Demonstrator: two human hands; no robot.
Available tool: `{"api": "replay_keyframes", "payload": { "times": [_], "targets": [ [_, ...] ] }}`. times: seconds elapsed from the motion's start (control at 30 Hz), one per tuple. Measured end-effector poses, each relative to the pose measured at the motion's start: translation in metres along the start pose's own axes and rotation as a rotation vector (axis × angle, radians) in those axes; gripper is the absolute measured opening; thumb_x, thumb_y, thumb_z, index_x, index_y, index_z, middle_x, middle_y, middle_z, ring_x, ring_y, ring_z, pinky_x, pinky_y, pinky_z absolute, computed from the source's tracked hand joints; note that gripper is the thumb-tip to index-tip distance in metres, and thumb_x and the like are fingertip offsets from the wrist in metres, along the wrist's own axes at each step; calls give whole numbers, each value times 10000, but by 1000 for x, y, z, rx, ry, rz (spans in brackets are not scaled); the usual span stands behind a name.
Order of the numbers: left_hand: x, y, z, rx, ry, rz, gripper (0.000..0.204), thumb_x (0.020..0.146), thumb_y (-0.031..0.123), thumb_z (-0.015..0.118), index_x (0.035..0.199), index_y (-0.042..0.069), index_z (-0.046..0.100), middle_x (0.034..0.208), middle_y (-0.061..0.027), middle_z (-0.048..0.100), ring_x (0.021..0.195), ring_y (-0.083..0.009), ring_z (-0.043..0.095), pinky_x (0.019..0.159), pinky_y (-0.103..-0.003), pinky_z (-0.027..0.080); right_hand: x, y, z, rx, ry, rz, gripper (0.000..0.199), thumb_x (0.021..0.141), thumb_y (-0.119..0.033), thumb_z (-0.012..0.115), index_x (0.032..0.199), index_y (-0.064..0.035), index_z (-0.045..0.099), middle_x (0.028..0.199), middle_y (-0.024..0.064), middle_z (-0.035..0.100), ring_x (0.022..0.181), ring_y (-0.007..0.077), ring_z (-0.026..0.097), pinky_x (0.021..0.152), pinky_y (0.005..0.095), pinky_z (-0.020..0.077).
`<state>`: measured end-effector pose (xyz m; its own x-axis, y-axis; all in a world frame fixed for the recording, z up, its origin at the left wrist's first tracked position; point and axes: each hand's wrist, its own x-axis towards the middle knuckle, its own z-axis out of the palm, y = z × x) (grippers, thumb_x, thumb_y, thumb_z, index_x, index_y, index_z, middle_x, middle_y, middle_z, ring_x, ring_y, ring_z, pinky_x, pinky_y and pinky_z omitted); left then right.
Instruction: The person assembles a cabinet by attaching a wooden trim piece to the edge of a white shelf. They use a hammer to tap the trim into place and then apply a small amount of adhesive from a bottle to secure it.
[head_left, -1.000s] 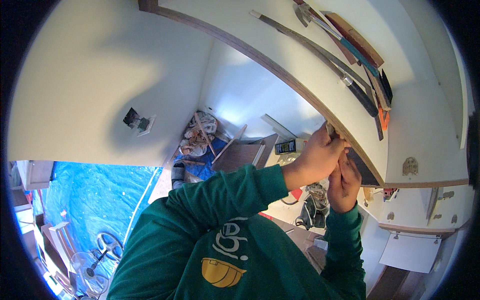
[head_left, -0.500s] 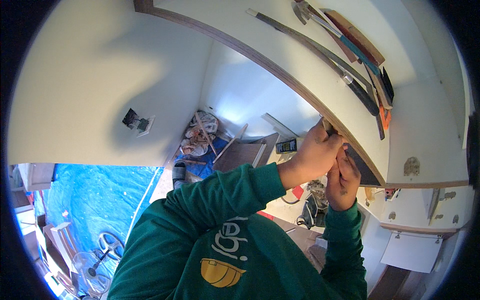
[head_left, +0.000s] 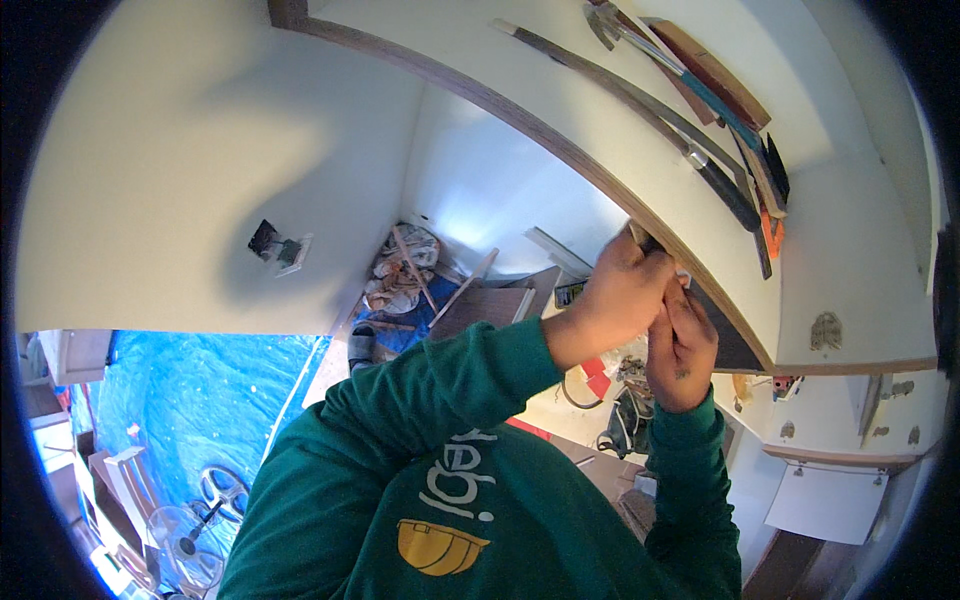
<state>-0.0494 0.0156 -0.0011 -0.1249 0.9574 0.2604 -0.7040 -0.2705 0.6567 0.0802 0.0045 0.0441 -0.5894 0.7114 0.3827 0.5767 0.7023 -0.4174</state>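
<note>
Both of my hands are raised to the wood-trimmed front edge (head_left: 560, 145) of a white shelf. My left hand (head_left: 620, 295) is closed, its knuckles against the underside of the trim. A small brownish piece shows at its upper fingers, too hidden to name. Just to the right and lower, my right hand (head_left: 683, 350) is closed too, its fingertips pinched together beside the left hand. Something small and pale shows at those fingertips; its kind cannot be made out.
On the shelf lie a claw hammer (head_left: 690, 80), a long curved tool with a black handle (head_left: 722, 190) and wood pieces (head_left: 710, 70). Below are a blue tarp (head_left: 210, 400), a fan (head_left: 185, 545), boards (head_left: 480, 310) and a crumpled cloth (head_left: 405, 265). An opened wall box (head_left: 278, 246) is at left.
My left hand has shifted slightly left and now covers more of the dark boxed item below. My right hand has moved a little left and stays pinched near it.
</note>
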Motion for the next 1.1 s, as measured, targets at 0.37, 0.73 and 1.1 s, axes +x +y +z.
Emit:
{"api": "replay_keyframes", "payload": {
  "times": [0.37,0.73,1.1],
  "targets": [
    [-15,2,13,-66,-14,8,250,968,57,483,1200,-21,530,1093,-112,647,1018,-185,656,883,-319,536,-11,-4,-11,26,-21,-10,398,971,-111,591,1341,28,546,927,214,636,778,263,636,688,326,508],
    [-7,9,1,61,-28,-101,243,956,26,454,1184,-35,509,1081,-119,647,1045,-196,662,888,-309,538,-4,-7,-6,15,-19,22,396,979,-113,571,1348,29,540,923,223,631,757,257,632,680,323,504],
    [-19,6,11,41,-40,-27,255,996,31,413,1234,-40,469,1170,-144,628,1121,-237,660,851,-309,566,-16,-4,-9,25,7,-45,394,965,-73,574,1336,54,539,954,245,632,807,283,637,715,339,509]
  ]
}}
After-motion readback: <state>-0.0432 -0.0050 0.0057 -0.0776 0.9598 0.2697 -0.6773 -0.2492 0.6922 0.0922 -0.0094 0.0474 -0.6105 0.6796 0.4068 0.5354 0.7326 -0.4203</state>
